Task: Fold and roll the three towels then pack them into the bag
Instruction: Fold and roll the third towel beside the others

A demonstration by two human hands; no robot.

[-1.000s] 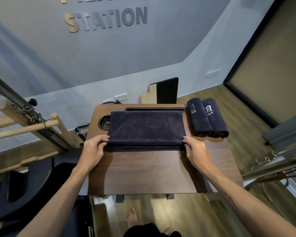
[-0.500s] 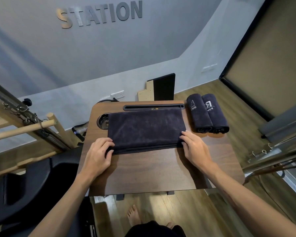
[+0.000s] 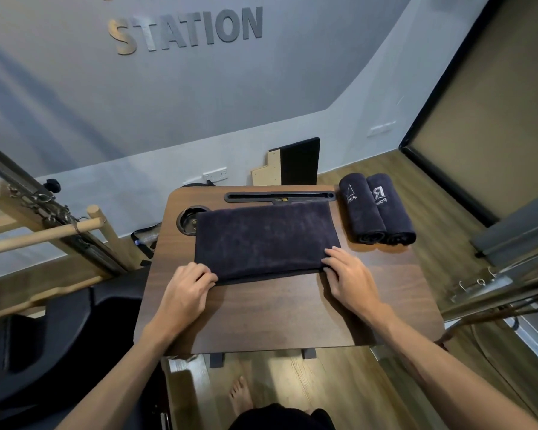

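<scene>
A dark folded towel lies flat across the far half of the small wooden table. My left hand rests at its near left corner, fingers curled on the towel's edge. At the near right corner my right hand presses on the edge with its fingertips. Two rolled dark towels with white logos lie side by side at the table's far right corner. No bag is recognisable in view.
A cup recess and a long slot are set into the table's far edge. A wooden bar and metal frame stand at the left, metal springs and rails at the right. My bare foot is under the table.
Both hands have slid slightly inward along the towel's near edge, and the towel's near fold lies flatter. The head camera has tilted a little.
</scene>
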